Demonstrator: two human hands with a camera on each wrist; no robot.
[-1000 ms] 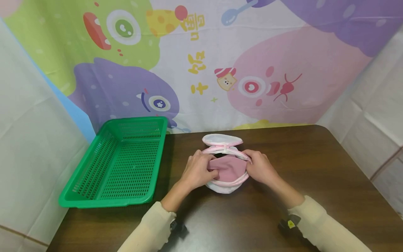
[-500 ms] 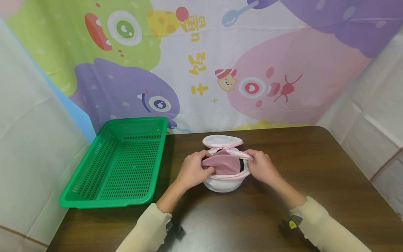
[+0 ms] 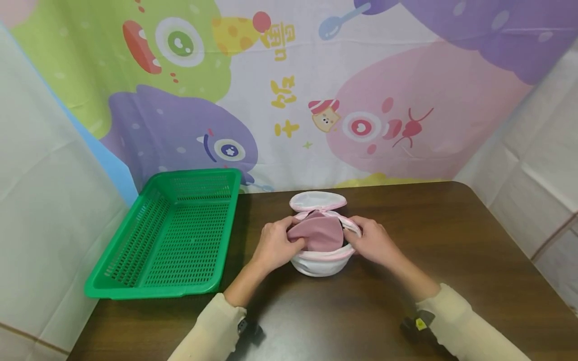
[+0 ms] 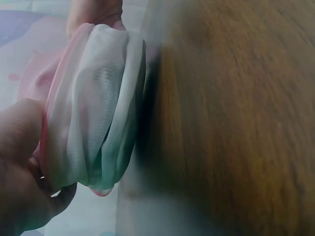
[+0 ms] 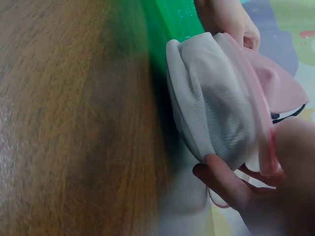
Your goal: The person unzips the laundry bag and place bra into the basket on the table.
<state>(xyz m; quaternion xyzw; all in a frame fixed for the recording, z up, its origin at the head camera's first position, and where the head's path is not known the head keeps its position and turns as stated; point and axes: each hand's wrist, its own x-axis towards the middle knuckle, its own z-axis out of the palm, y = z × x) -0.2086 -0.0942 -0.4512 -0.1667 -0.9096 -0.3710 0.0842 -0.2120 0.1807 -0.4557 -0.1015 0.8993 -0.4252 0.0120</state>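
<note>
A white mesh laundry bag (image 3: pixel 319 266) with pink trim stands on the table, its round lid (image 3: pixel 318 201) flipped back. Folded pink fabric with black edging, perhaps a bra (image 3: pixel 321 233), sits in the bag's mouth and rises above the rim. My left hand (image 3: pixel 274 245) pinches the fabric's left side, thumb in front. Opposite it, my right hand (image 3: pixel 374 241) grips the bag's right rim, its thumb inside the mouth beside the fabric. In the right wrist view, fingers (image 5: pixel 224 179) of that hand support the mesh wall from outside. The fabric's lower part is hidden in the bag.
A green plastic basket (image 3: pixel 228 235) with slotted walls stands left of the bag on the dark wooden table (image 3: pixel 406 210). Behind the table hangs a cartoon-printed cloth (image 3: pixel 289 165). Pale wall panels flank both sides.
The bag has tipped more upright, showing its front wall. The pink fabric has shifted left and risen above the rim with my left hand. My right thumb has moved inside the rim.
</note>
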